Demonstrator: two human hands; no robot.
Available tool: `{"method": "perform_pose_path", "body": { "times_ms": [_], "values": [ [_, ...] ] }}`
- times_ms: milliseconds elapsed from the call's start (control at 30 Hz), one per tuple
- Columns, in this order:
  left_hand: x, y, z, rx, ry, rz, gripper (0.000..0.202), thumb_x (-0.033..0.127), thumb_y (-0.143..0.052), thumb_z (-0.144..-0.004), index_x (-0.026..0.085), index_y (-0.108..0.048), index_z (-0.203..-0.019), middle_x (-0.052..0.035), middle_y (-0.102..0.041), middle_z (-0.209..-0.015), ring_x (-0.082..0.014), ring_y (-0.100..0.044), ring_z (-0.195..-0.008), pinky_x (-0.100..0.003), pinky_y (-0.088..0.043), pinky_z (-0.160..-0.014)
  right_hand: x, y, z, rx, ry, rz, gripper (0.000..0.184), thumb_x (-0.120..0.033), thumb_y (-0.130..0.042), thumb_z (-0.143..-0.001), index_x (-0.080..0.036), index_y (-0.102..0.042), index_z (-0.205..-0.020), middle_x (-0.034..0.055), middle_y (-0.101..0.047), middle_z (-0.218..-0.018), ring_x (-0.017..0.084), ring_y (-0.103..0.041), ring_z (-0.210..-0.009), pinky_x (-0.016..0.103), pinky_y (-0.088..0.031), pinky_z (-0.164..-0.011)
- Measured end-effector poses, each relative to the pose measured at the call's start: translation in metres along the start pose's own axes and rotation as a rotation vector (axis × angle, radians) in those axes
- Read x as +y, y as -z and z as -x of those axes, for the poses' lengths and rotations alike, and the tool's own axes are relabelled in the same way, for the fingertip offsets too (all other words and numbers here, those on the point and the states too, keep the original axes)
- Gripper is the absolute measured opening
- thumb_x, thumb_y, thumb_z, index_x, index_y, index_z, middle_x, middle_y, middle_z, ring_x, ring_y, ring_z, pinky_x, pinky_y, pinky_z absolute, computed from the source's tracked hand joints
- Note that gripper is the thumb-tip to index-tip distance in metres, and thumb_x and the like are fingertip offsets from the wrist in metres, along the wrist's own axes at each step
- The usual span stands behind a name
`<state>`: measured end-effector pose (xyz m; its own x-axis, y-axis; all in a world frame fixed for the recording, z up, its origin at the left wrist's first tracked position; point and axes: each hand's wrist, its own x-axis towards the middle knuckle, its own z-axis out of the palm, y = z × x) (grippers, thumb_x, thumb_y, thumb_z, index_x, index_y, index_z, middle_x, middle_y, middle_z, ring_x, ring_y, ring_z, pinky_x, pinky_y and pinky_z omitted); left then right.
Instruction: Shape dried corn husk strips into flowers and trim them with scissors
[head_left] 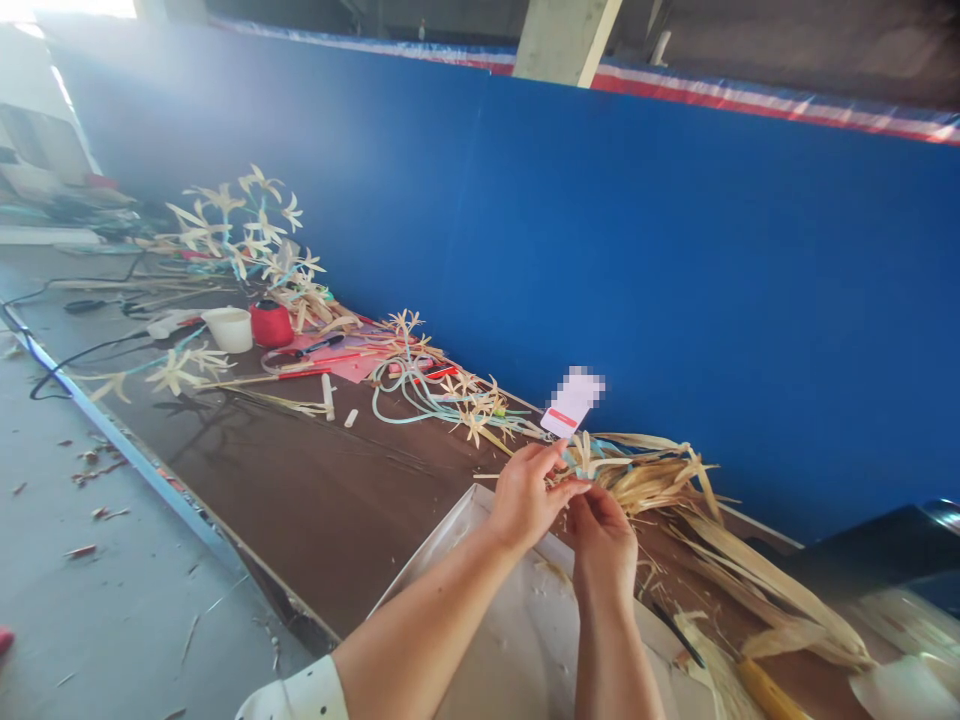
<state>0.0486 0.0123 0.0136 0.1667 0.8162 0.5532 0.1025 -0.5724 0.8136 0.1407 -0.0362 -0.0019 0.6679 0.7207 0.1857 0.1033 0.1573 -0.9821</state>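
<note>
My left hand and my right hand meet over a shallow pale tray. Their fingertips touch and are pinched together; whatever sits between them is hidden or too small to name. Right beyond the fingertips shows a pale husk flower with a bit of blue by it; I cannot tell if it is held. Behind it, a bundle of dried corn husks lies along the blue panel. A white card with a red strip stands just past my left hand.
A blue panel borders the brown table. Along it lie pale blue tubing, a red thread spool, a white cup and standing husk flowers. A yellow handle lies at lower right; black cords cross the left.
</note>
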Motion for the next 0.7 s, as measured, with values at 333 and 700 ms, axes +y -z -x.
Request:
{"method": "perform_pose_path", "body": {
  "times_ms": [333,700],
  "values": [
    [0.000,0.006,-0.010,-0.117,0.212,0.351,0.020,0.029,-0.061,-0.076,0.016,-0.070,-0.089,-0.0070,-0.068,-0.094,-0.0164,-0.062,-0.087,-0.025,-0.049,-0.075,-0.010,-0.004,0.003,-0.009,-0.108,-0.156,0.036,-0.039,-0.075,-0.058,-0.017,-0.065,-0.086,-0.0065,-0.049,-0.054,0.006,-0.034,-0.044,0.019,-0.025,-0.040],
    [0.001,0.012,-0.014,-0.247,0.299,0.416,0.022,0.030,-0.066,-0.071,0.014,-0.070,-0.085,-0.0066,-0.070,-0.090,-0.0170,-0.063,-0.087,-0.027,-0.047,-0.082,-0.010,-0.004,0.004,-0.099,-0.081,-0.037,0.033,-0.042,-0.071,-0.062,-0.018,-0.066,-0.085,-0.0060,-0.048,-0.053,0.007,-0.033,-0.044,0.021,-0.025,-0.041]
  ]
}}
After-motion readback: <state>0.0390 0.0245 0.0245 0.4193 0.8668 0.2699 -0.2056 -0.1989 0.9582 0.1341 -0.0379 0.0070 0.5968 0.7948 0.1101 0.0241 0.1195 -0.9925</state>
